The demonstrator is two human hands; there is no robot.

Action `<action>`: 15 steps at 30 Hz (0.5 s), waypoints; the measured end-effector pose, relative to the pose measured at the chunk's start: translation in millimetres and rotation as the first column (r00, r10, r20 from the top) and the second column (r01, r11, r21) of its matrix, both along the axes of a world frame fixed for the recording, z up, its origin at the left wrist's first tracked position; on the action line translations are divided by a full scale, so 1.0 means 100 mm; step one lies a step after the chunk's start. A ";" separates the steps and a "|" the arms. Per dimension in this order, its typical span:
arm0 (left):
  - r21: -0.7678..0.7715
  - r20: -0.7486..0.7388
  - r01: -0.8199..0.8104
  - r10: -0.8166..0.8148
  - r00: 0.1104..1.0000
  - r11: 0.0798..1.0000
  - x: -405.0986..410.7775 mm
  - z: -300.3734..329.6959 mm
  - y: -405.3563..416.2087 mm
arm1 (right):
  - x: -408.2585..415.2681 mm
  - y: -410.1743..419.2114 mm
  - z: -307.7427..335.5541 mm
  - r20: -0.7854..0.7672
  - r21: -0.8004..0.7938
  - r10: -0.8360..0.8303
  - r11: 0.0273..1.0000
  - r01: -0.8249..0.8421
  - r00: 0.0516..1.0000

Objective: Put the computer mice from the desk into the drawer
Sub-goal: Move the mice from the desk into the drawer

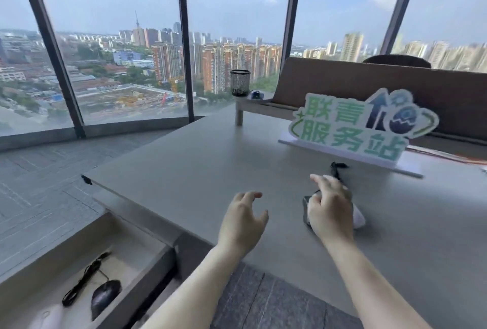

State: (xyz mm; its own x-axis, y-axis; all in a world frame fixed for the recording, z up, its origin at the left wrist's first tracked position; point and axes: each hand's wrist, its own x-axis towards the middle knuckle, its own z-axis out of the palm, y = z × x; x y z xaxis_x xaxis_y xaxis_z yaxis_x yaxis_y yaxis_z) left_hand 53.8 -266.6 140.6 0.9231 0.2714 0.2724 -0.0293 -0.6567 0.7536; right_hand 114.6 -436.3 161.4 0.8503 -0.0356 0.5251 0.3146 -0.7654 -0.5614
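Note:
On the grey desk (200, 170), my right hand (329, 207) lies over a black mouse (306, 208) and covers most of it. The mouse's bundled black cable (336, 170) lies just beyond my fingers. A white mouse (359, 219) peeks out on the right side of that hand. My left hand (243, 220) hovers over the desk to the left, fingers spread, holding nothing. The drawer (147, 247) stands open at the lower left. It holds a black mouse (104, 295) with its coiled cable (84, 281) and a white mouse (48, 319) at its near end.
A green and white sign (353, 131) stands on the desk behind the mice. A black mesh pen cup (239, 83) and a small blue object (256, 95) sit on a raised shelf at the back. A brown partition (395, 91) runs along the right. Large windows lie beyond.

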 end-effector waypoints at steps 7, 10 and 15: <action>0.119 -0.213 0.179 -0.151 0.965 0.977 0.48 -0.08 -0.95 | 0.27 -0.78 -0.21 -0.522 -0.183 -0.068 0.983 -0.034 0.850; 0.227 -0.257 0.172 -0.111 0.960 0.959 0.66 -0.13 -1.13 | 0.37 -0.86 -0.31 -0.529 -0.189 -0.043 0.980 -0.068 0.847; 0.294 -0.247 0.067 0.008 0.969 0.953 0.81 -0.09 -1.16 | 0.42 -0.86 -0.30 -0.496 -0.112 0.008 0.991 -0.073 0.868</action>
State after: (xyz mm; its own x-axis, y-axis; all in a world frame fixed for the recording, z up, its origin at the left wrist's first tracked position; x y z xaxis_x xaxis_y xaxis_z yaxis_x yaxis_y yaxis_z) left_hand 134.4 -382.7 131.2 0.9775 0.1837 0.1034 0.1065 -0.8538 0.5096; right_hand 156.2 -522.1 131.2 0.9985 0.0419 0.0347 0.0541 -0.8308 -0.5540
